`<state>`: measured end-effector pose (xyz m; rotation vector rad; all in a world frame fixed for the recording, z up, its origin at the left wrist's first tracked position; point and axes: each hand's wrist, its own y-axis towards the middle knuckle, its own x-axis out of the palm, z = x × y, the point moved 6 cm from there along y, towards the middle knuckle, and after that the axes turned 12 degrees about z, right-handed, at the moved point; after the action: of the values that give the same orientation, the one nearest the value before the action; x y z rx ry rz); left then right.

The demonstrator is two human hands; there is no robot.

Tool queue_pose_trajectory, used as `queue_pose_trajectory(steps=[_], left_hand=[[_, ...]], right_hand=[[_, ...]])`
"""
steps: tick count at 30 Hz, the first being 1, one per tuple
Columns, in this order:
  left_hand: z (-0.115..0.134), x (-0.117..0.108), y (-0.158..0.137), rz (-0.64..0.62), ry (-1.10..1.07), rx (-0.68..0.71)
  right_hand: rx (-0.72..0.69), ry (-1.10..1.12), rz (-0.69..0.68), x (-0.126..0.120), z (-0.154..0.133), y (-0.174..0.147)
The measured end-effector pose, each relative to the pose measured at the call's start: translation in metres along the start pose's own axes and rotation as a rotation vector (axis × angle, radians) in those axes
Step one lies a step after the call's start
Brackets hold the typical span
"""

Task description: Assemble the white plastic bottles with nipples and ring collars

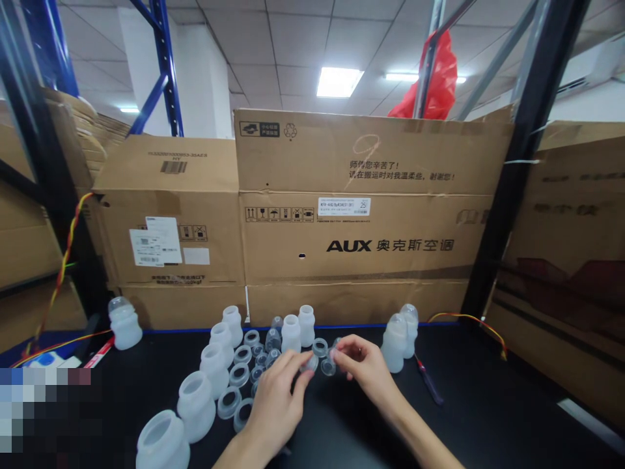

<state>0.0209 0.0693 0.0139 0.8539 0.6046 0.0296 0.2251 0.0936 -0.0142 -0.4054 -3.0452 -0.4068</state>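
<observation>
Over the middle of the black table my left hand (280,394) pinches a small clear plastic piece (311,363) between thumb and fingers; its exact kind is blurred. My right hand (364,365) is closed in a pinch just to the right, and what it holds, if anything, is too small to name. Between the hands lie translucent collar rings (319,347). Open white baby bottles (196,405) stand in a slanting row at left, beside several more collar rings (229,402) and clear nipples (273,339). Two more open bottles (291,333) stand behind my left hand.
Two capped bottles (394,343) stand right of my right hand, near a dark-handled screwdriver (430,383). Another capped bottle (125,324) is at the far left. Cardboard panels (361,260) wall off the back, between dark rack posts (525,156). Red-yellow wires run along both sides.
</observation>
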Motion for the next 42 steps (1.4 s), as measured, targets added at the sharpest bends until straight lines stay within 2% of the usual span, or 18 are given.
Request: queue_pose_trajectory(steps=[4, 7, 9, 15, 20, 24, 28, 33, 39, 42], left_hand=[[-0.002, -0.013, 0.004, 0.216, -0.229, -0.106], [0.001, -0.014, 0.004, 0.268, -0.358, -0.176], [0.004, -0.012, 0.002, 0.267, -0.431, -0.206], [0.010, -0.004, -0.003, 0.239, -0.627, -0.290], [0.017, 0.004, -0.007, 0.140, -0.697, -0.303], [0.014, 0.008, -0.008, 0.138, -0.740, -0.323], [0.011, 0.010, -0.006, 0.125, -0.818, -0.403], [0.011, 0.005, -0.004, 0.142, -0.782, -0.470], [0.014, 0.007, -0.005, 0.073, -0.754, -0.494], [0.012, 0.008, -0.008, 0.074, -0.698, -0.547]], right_hand=[[0.038, 0.066, -0.036, 0.015, -0.002, -0.009], [0.096, 0.146, -0.061, 0.026, -0.005, -0.019], [0.120, 0.196, -0.054, 0.032, -0.007, -0.025], [0.059, 0.236, 0.009, 0.036, -0.011, -0.032], [0.031, 0.273, 0.041, 0.035, -0.011, -0.035], [-0.027, 0.278, 0.024, 0.036, -0.015, -0.038], [-0.001, 0.294, 0.071, 0.034, -0.012, -0.039], [-0.037, 0.220, 0.051, 0.034, -0.014, -0.038], [-0.029, 0.192, 0.103, 0.033, -0.017, -0.042], [-0.054, 0.155, 0.060, 0.039, -0.023, -0.047]])
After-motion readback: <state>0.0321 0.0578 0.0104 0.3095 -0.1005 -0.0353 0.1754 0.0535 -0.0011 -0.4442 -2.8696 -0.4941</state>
